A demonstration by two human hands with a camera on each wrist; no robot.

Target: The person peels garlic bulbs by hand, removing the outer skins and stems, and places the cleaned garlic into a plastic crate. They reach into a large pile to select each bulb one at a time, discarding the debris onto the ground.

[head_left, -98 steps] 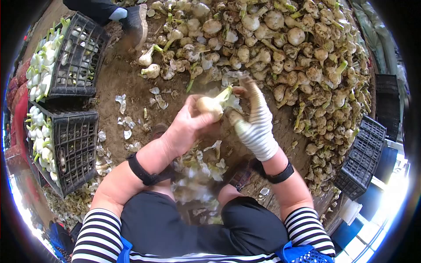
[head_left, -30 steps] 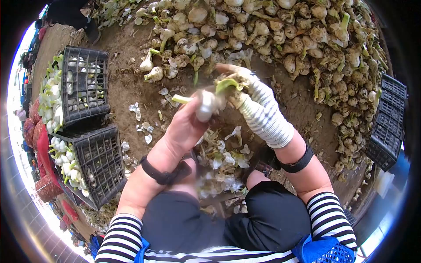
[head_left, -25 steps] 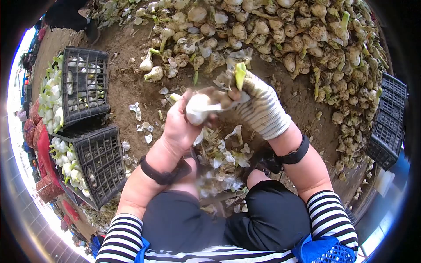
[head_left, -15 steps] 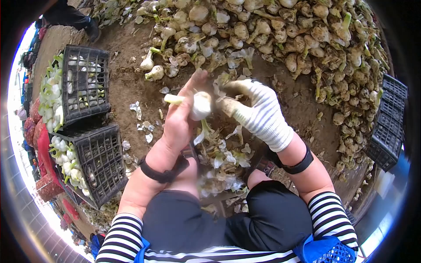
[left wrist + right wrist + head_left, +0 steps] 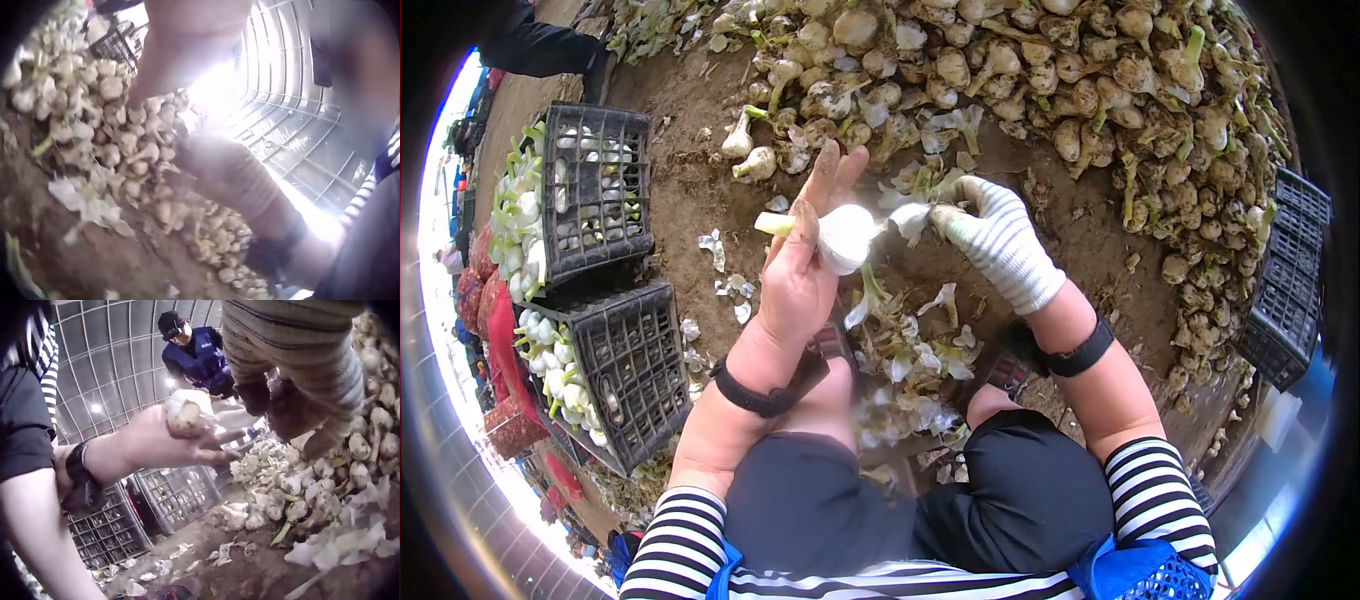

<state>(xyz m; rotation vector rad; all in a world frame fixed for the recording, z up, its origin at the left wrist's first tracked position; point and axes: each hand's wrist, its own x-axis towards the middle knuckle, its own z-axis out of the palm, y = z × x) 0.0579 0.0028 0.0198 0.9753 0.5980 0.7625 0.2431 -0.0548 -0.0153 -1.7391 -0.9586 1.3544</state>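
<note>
In the head view the bare left hand (image 5: 796,285) holds a white garlic bulb (image 5: 846,239), its cut green stem (image 5: 775,223) poking out between the fingers on the left; two fingers point up. The right hand (image 5: 1000,245), in a striped glove, pinches a strip of whitish skin (image 5: 911,222) just right of the bulb. From the right wrist view the bulb (image 5: 185,412) shows its root side against the left hand (image 5: 147,440), with the gloved hand (image 5: 300,362) close by. The left wrist view is blurred; the glove (image 5: 231,175) shows there.
A large heap of unpeeled garlic (image 5: 1090,90) spreads across the back and right. Two black crates (image 5: 632,375) of white bulbs stand left, more crates (image 5: 1285,285) right. Peeled skins (image 5: 910,350) lie between the feet. Another person (image 5: 197,359) is in the background.
The hands first worked together at the bulb, shedding its brownish outer skin and green leaf. The bulb is now whiter, and the right hand has drawn slightly away. A leg at top left moved.
</note>
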